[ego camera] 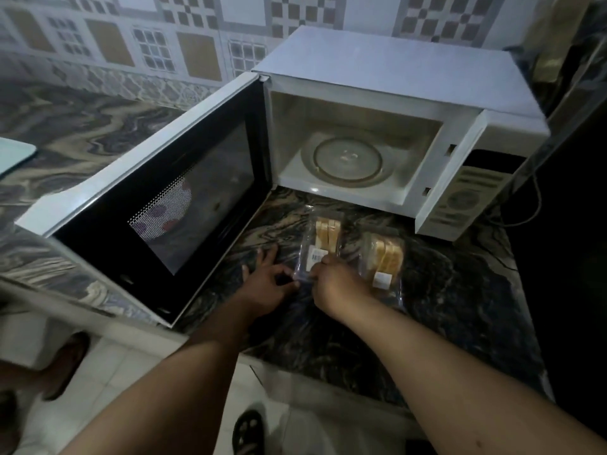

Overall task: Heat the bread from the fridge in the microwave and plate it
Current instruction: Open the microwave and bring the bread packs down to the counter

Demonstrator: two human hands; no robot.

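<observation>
The microwave door (157, 198) stands swung wide to the left; beside it the left hand (266, 284) and the right hand (331, 287) each pinch the near edge of a bagged bread pack (320, 244) lying on the dark counter (443, 290) before the microwave (387, 93), a second bread bag (386, 257) just right

Glossy clear plastic bread bags (320, 254), polished veined stone counter (443, 290), smooth glass turntable (348, 160).
</observation>
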